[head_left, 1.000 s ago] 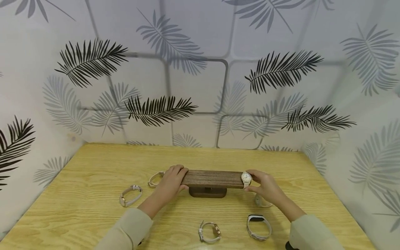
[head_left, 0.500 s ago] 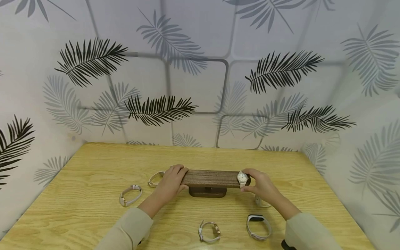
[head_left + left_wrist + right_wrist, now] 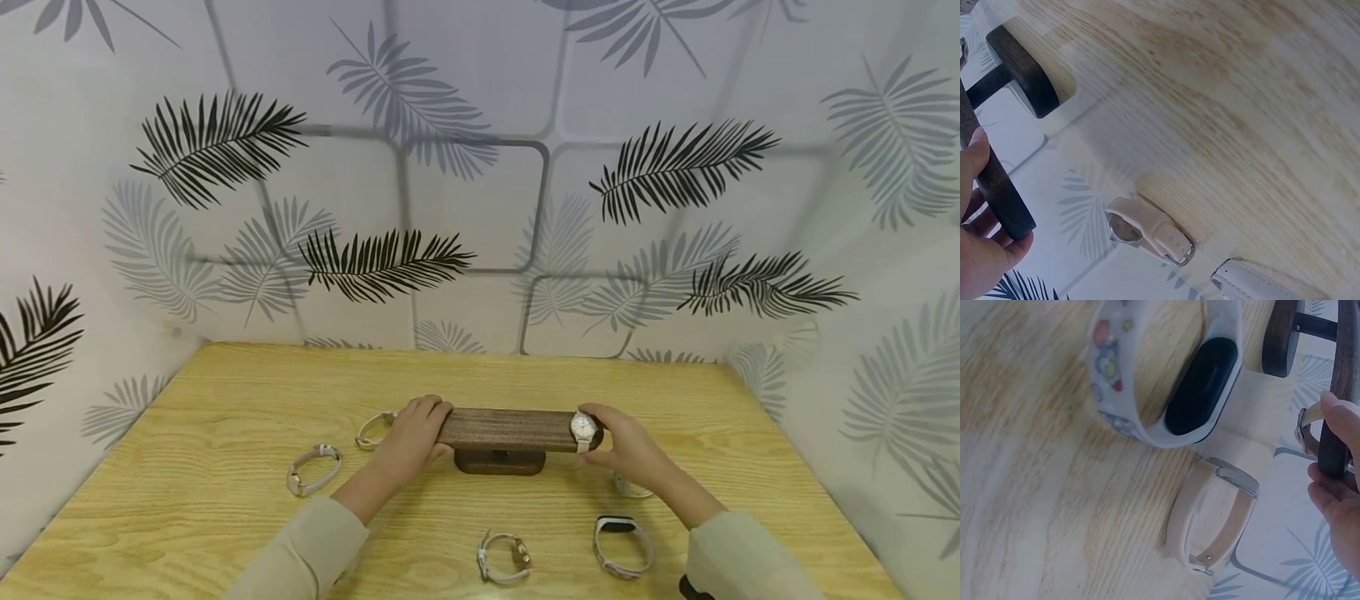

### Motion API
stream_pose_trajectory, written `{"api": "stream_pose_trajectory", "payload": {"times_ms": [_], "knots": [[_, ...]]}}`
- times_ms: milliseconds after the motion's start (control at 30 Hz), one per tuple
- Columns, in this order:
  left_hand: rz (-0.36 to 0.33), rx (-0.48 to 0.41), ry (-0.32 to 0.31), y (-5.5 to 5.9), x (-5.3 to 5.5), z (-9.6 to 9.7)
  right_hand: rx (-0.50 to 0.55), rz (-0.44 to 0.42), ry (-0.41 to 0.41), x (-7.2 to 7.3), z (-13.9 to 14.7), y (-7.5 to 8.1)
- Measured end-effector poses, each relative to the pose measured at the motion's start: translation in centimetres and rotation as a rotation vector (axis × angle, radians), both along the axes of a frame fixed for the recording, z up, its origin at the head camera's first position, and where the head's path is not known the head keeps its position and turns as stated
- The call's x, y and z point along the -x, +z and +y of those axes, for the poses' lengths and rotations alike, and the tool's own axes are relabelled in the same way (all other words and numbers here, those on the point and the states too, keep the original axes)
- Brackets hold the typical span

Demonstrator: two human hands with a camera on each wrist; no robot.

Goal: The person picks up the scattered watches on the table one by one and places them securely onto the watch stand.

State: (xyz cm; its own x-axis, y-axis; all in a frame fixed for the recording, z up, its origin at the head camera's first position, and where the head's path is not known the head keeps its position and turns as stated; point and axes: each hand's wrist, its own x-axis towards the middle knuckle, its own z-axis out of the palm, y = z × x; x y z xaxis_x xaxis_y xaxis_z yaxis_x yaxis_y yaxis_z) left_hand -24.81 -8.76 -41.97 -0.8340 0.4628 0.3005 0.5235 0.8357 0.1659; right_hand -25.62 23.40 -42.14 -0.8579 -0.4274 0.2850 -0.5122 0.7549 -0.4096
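A dark wooden watch stand [image 3: 510, 427] with a flat bar over a small base stands mid-table. Its left end is gripped by my left hand [image 3: 408, 433]; in the left wrist view, thumb and fingers wrap round the bar's end [image 3: 1010, 206]. A white-dialed wristwatch [image 3: 582, 427] with a pale strap is looped over the bar near its right end. My right hand [image 3: 630, 442] holds this watch there. In the right wrist view the thumb lies on the strap [image 3: 1313, 414], with the other fingers about the bar's end. The fingers partly hide the strap.
At left lie two pale-strapped watches, one nearer [image 3: 313, 471] and one behind the left hand [image 3: 372, 429]. In front are a rose-gold watch [image 3: 504, 558] and a white fitness band [image 3: 622, 546]. Another watch [image 3: 632, 487] lies partly under the right hand. A leaf-patterned backdrop [image 3: 480, 208] rises behind the table [image 3: 262, 375].
My right hand has slid the watch a little left along the bar, inward from its right end, then held nearly still. My left hand has kept its grip on the stand.
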Motion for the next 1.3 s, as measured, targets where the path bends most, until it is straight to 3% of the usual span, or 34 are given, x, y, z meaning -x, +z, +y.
{"api": "stream_pose_trajectory", "payload": {"times_ms": [200, 700, 1000, 1300], "knots": [[-0.018, -0.014, -0.002, -0.1, 0.0, 0.1, -0.027, -0.006, -0.011, 0.0, 0.0, 0.3], [0.015, -0.039, -0.019, -0.4, 0.1, 0.0, -0.058, 0.001, -0.02, 0.4, -0.7, -0.1], [0.019, -0.016, -0.013, -0.5, 0.1, -0.1, -0.061, 0.08, -0.013, 0.5, -1.1, 0.1], [0.037, -0.009, -0.01, -0.4, 0.2, -0.1, -0.037, 0.043, -0.001, 0.7, -1.5, 0.4]]}}
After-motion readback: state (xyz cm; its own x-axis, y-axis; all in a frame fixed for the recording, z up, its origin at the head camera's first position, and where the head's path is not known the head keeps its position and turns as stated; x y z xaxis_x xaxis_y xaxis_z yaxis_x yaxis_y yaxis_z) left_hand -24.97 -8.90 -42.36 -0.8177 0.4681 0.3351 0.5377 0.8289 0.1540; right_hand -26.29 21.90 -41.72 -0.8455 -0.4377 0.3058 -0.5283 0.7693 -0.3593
